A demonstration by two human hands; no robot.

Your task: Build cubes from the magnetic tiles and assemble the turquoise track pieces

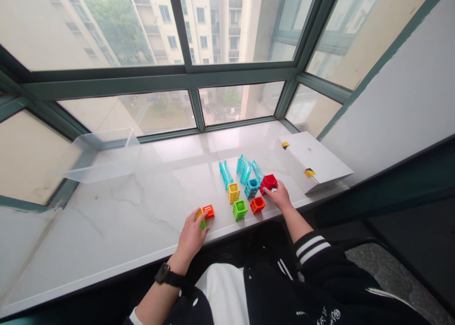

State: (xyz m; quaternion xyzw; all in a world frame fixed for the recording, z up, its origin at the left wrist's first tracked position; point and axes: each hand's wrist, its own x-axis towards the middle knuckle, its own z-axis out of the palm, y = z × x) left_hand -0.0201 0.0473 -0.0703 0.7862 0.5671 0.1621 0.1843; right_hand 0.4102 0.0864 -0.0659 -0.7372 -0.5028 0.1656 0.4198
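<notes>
My left hand [192,237] rests near the front edge of the white marble sill [135,211], its fingers curled over a small cluster of blocks: an orange block [208,211] beside a yellow and a green one, mostly hidden. My right hand [280,195] pinches a red cube block [268,183]. Between the hands stand a green cube [240,209], an orange cube [258,204], a yellow cube [233,192] and a teal cube [251,188]. Behind them lie teal ribbed track pieces [243,168].
A clear plastic bin [103,157] stands at the back left of the sill. A white cardboard box [311,161] lies at the right end. Window frames rise behind, and a white wall stands to the right. A watch sits on my left wrist.
</notes>
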